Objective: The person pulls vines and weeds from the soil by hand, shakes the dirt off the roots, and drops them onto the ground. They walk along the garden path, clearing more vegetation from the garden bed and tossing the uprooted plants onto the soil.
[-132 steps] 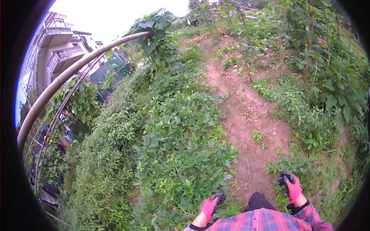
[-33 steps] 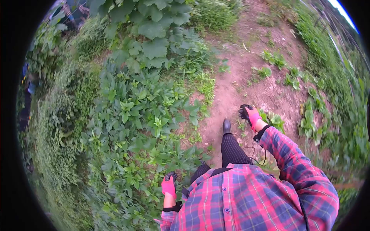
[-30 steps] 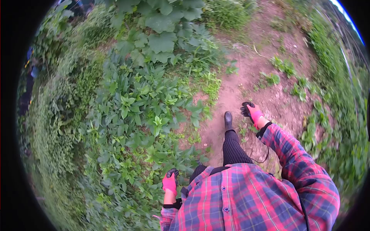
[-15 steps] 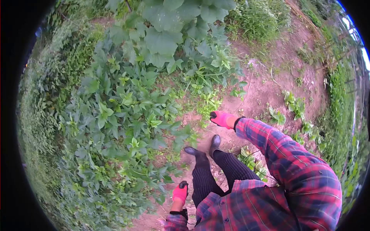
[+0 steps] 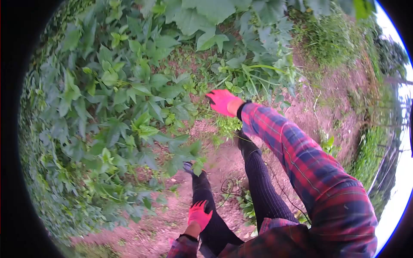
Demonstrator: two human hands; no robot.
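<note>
My right hand (image 5: pixel 223 102), in a pink glove with dark fingertips, hovers over low green weeds (image 5: pixel 228 124) at the edge of the leafy plants (image 5: pixel 142 86). Its fingers look loosely apart and I see nothing held in them. Lower down, my left hand (image 5: pixel 200 216), gloved the same way, is at my dark striped trouser leg (image 5: pixel 213 228), fingers spread and empty. Whether it touches the leg is hard to tell.
Bare reddish soil (image 5: pixel 223 165) runs between my feet and on to the right. Large broad leaves (image 5: pixel 193 17) hang at the top. A thin dark looped stem or cord (image 5: pixel 228 187) lies between my legs. Grass and poles stand at the far right.
My right hand has moved up and left over the weeds, and its fingers have loosened. My left hand has come to my leg and opened. My legs are farther apart and the view has shifted.
</note>
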